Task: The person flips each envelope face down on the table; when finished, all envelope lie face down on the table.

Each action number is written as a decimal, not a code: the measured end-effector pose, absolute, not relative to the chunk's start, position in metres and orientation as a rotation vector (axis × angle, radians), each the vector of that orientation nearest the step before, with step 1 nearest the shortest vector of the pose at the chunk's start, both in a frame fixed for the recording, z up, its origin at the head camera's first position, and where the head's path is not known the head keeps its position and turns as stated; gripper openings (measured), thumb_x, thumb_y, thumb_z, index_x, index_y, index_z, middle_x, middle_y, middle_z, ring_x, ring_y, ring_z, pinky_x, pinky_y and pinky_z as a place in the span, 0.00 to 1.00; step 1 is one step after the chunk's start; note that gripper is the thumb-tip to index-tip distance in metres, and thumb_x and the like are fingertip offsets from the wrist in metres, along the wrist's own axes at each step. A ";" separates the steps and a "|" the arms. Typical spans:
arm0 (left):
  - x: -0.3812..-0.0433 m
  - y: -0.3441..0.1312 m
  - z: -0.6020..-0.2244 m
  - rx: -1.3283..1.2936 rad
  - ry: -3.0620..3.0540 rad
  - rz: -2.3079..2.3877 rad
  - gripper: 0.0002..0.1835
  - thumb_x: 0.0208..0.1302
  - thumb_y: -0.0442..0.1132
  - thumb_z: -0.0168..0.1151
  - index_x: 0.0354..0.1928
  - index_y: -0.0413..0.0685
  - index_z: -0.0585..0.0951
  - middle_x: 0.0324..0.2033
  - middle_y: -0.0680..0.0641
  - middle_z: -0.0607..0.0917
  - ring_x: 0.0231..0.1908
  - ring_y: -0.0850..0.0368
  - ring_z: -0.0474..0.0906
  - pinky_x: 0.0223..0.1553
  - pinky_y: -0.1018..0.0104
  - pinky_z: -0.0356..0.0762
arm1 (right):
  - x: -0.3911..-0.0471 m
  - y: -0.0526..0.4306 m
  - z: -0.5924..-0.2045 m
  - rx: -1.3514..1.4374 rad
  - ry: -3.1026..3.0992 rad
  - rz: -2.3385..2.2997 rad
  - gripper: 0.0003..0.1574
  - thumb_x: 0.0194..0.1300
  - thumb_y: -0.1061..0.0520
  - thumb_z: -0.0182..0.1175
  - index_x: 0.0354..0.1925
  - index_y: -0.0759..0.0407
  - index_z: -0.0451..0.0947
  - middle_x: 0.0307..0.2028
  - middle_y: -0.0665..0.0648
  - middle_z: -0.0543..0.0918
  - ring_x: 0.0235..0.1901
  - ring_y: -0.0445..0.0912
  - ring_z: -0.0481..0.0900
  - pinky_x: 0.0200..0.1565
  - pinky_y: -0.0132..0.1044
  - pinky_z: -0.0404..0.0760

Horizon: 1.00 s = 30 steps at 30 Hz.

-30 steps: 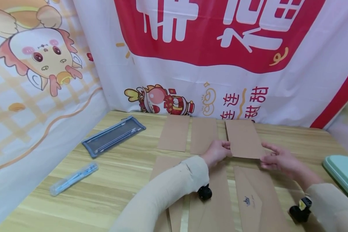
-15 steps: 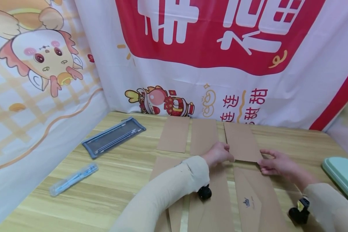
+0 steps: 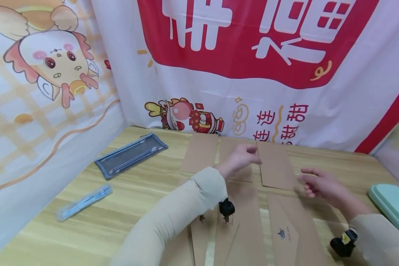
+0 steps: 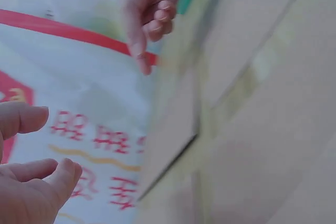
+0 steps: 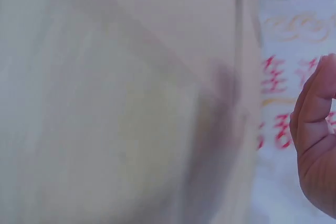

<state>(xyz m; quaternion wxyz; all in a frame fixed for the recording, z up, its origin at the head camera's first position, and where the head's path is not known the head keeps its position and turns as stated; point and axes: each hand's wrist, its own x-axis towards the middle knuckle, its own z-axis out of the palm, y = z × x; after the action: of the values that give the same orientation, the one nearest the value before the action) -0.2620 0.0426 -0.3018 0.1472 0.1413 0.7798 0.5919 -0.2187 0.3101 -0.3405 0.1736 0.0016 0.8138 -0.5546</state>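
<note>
Left hand (image 3: 240, 158), right hand (image 3: 323, 187) empty, grips loose. Rightmost card (image 3: 278, 168) at twelve o'clock from rightmost envelope (image 3: 297, 229), probably for neat alignment.

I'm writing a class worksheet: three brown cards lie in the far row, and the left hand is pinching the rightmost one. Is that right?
Not quite: the left hand holds nothing. The left wrist view shows its thumb and fingers apart, with no card between them. Three brown cards do lie in the far row.
</note>
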 end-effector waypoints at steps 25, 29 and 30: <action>-0.205 -0.135 -0.323 0.252 2.207 1.801 0.31 0.59 0.28 0.57 0.65 0.36 0.63 0.63 0.36 0.67 0.61 0.42 0.66 0.61 0.56 0.67 | -0.186 0.175 -0.304 -0.402 1.796 -1.800 0.39 0.68 0.56 0.51 0.68 0.70 0.47 0.45 0.56 0.82 0.46 0.47 0.81 0.53 0.42 0.77; -0.193 -0.156 -0.332 0.214 2.183 1.802 0.31 0.59 0.27 0.56 0.65 0.32 0.60 0.63 0.33 0.65 0.62 0.39 0.64 0.61 0.55 0.66 | -0.181 0.158 -0.313 -0.425 1.698 -1.795 0.41 0.67 0.57 0.51 0.68 0.74 0.44 0.46 0.58 0.81 0.47 0.49 0.80 0.54 0.42 0.76; -0.191 -0.161 -0.335 0.204 2.183 1.795 0.31 0.59 0.27 0.56 0.65 0.31 0.60 0.63 0.32 0.65 0.61 0.39 0.64 0.61 0.55 0.66 | -0.179 0.154 -0.316 -0.420 1.678 -1.797 0.41 0.67 0.57 0.51 0.67 0.74 0.44 0.46 0.59 0.81 0.47 0.50 0.80 0.54 0.42 0.75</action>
<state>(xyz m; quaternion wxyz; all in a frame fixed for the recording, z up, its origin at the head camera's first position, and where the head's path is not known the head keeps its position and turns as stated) -0.1906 -0.1607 -0.3348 0.1534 0.0711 0.7612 0.6261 -0.1794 0.1537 -0.3165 0.3178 -0.1596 0.6379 -0.6831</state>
